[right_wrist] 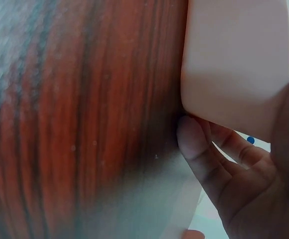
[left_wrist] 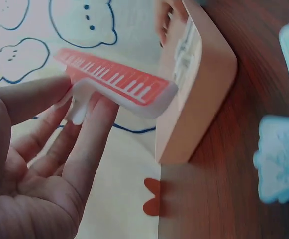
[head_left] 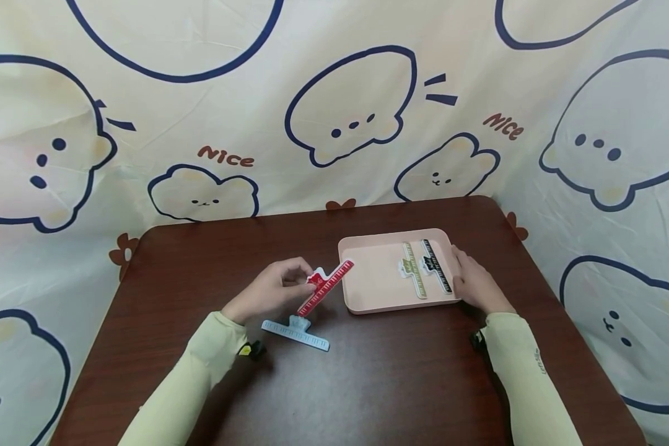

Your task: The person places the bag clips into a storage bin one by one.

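Observation:
My left hand pinches a red clip with a long bar by its handle, raised above the table beside the tray. In the left wrist view the white stripes on the red clip look like piano keys. A light-blue clip lies on the table just below that hand. My right hand holds the right edge of the pale pink tray, with fingertips at its bottom edge in the right wrist view. Inside the tray lie a yellow-green clip and a black clip, side by side.
The dark brown wooden table has rounded far corners. A pale cloth with cartoon drawings hangs behind it and at both sides. Dark straps sit at the wrists over light green sleeves.

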The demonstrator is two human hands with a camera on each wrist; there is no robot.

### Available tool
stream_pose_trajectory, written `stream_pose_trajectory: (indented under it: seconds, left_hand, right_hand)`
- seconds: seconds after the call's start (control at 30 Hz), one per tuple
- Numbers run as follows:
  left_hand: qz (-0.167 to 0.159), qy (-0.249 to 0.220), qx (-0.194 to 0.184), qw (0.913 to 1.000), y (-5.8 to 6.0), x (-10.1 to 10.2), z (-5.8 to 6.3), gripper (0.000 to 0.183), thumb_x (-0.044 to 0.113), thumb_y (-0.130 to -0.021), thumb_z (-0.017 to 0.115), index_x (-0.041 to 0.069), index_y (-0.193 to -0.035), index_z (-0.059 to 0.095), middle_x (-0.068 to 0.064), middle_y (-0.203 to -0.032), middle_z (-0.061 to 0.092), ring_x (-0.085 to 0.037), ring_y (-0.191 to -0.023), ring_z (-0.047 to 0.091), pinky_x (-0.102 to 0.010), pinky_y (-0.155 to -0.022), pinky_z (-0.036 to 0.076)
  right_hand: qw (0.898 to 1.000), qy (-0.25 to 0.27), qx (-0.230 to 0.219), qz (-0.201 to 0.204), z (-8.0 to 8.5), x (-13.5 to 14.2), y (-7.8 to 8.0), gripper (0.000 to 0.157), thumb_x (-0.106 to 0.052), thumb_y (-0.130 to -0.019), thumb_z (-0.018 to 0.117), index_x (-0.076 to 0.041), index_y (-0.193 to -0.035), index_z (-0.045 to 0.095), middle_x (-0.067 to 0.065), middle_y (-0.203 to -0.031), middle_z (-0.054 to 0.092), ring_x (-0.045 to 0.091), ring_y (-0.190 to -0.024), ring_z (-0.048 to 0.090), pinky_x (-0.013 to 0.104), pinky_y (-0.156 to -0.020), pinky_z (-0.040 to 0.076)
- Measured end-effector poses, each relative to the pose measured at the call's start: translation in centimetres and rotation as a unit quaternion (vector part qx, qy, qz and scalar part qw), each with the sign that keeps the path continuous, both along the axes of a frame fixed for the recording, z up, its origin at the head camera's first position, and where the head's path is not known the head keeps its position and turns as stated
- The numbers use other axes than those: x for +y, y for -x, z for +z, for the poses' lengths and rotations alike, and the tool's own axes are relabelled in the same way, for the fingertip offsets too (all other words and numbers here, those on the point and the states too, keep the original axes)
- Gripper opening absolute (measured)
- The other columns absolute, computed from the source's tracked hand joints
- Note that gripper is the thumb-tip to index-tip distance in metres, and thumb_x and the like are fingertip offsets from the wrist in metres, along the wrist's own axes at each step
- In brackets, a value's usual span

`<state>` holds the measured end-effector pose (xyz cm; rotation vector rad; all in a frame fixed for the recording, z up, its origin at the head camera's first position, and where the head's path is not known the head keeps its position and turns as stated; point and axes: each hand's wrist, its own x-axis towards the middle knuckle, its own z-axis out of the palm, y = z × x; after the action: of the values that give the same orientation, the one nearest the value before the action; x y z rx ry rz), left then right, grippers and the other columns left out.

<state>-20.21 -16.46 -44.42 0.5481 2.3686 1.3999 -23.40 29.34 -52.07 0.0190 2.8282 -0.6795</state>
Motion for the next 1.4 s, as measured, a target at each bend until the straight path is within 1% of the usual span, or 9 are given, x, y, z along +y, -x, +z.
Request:
stream_pose_trajectory:
  seconds: [0.1, 0.23, 0.43, 0.57, 0.9, 1.0, 1.17, 1.3, 1.4]
  left_hand:
    - [0.006, -0.046, -0.042, 0.9981, 0.0, 0.1, 0.1, 0.023, 0.020, -0.095, 0.077, 0.016, -0.115, 0.067, -0.009, -0.117, 0.069, -0.025, -0.099, 0.071, -0.045, -0.088, 0.062]
    - [0.019, -0.112, -0.108, 0.9876, 0.0, 0.3, 0.3, 0.027, 0.014, -0.098, 0.072, 0.007, -0.120, 0.059, -0.019, -0.122, 0.062, -0.030, -0.103, 0.074, -0.054, -0.094, 0.059]
    - [0.036, -0.153, -0.152, 0.9758, 0.0, 0.4, 0.4, 0.023, 0.008, -0.099, 0.067, 0.003, -0.118, 0.054, -0.020, -0.122, 0.057, -0.031, -0.104, 0.072, -0.047, -0.093, 0.060]
    - [0.040, -0.173, -0.169, 0.9696, 0.0, 0.4, 0.3, 0.019, 0.008, -0.101, 0.062, 0.005, -0.117, 0.052, -0.019, -0.123, 0.055, -0.030, -0.108, 0.069, -0.048, -0.096, 0.059]
    - [0.068, -0.231, -0.207, 0.9482, -0.1, 1.0, 0.1, 0.009, 0.013, -0.107, 0.055, 0.010, -0.113, 0.051, -0.014, -0.123, 0.051, -0.029, -0.113, 0.063, -0.062, -0.109, 0.045]
    - [0.076, -0.245, -0.215, 0.9424, -0.1, 1.3, 0.2, 0.006, 0.011, -0.107, 0.053, 0.010, -0.112, 0.051, -0.014, -0.122, 0.051, -0.028, -0.112, 0.064, -0.062, -0.109, 0.045]
    - [0.086, -0.256, -0.219, 0.9375, 0.0, 1.9, 0.4, 0.002, 0.010, -0.107, 0.053, 0.009, -0.108, 0.052, -0.013, -0.119, 0.052, -0.026, -0.109, 0.065, -0.055, -0.105, 0.052]
    - [0.077, -0.269, -0.217, 0.9352, 0.1, 2.5, 0.5, 0.006, 0.007, -0.106, 0.052, 0.009, -0.101, 0.052, -0.010, -0.110, 0.054, -0.024, -0.106, 0.066, -0.050, -0.100, 0.056]
    - [0.067, -0.274, -0.221, 0.9334, 0.1, 2.9, 0.6, 0.009, 0.006, -0.106, 0.053, 0.010, -0.098, 0.053, -0.009, -0.106, 0.056, -0.024, -0.105, 0.067, -0.053, -0.102, 0.054]
  right_hand:
    - [1.000, 0.002, 0.002, 0.000, 0.0, 0.0, -0.1, 0.075, -0.008, -0.101, 0.048, -0.006, -0.166, 0.011, 0.029, -0.167, 0.022, 0.049, -0.152, 0.025, 0.068, -0.121, 0.024]
    - [1.000, 0.002, 0.003, 0.001, 0.0, 0.0, -0.2, 0.075, -0.007, -0.101, 0.049, -0.006, -0.166, 0.011, 0.029, -0.166, 0.022, 0.050, -0.152, 0.026, 0.068, -0.121, 0.024]
    - [1.000, 0.002, 0.002, 0.005, 0.1, 0.0, -0.1, 0.075, -0.008, -0.101, 0.048, -0.005, -0.166, 0.010, 0.029, -0.167, 0.021, 0.049, -0.152, 0.025, 0.067, -0.121, 0.024]
    - [1.000, 0.005, -0.001, 0.002, 0.1, 0.1, -0.1, 0.075, -0.008, -0.101, 0.048, -0.005, -0.166, 0.010, 0.028, -0.168, 0.020, 0.049, -0.153, 0.024, 0.067, -0.121, 0.023]
    - [1.000, 0.005, -0.001, 0.003, 0.1, 0.1, -0.1, 0.076, -0.009, -0.101, 0.049, -0.006, -0.166, 0.009, 0.028, -0.168, 0.020, 0.049, -0.152, 0.025, 0.067, -0.121, 0.024]
    - [1.000, 0.005, -0.001, 0.002, 0.2, 0.0, -0.1, 0.076, -0.009, -0.101, 0.049, -0.006, -0.166, 0.010, 0.028, -0.168, 0.020, 0.049, -0.152, 0.025, 0.067, -0.121, 0.024]
    - [1.000, 0.003, 0.002, 0.005, 0.1, 0.0, 0.0, 0.074, -0.009, -0.102, 0.049, -0.005, -0.165, 0.011, 0.029, -0.167, 0.021, 0.049, -0.152, 0.025, 0.067, -0.121, 0.024]
    - [1.000, 0.003, 0.003, 0.006, 0.0, 0.0, 0.1, 0.074, -0.009, -0.102, 0.049, -0.004, -0.165, 0.011, 0.029, -0.166, 0.023, 0.049, -0.151, 0.027, 0.067, -0.121, 0.025]
    - [1.000, 0.005, -0.001, 0.004, 0.0, 0.0, 0.1, 0.074, -0.009, -0.102, 0.049, -0.005, -0.165, 0.011, 0.029, -0.166, 0.023, 0.049, -0.151, 0.027, 0.067, -0.120, 0.025]
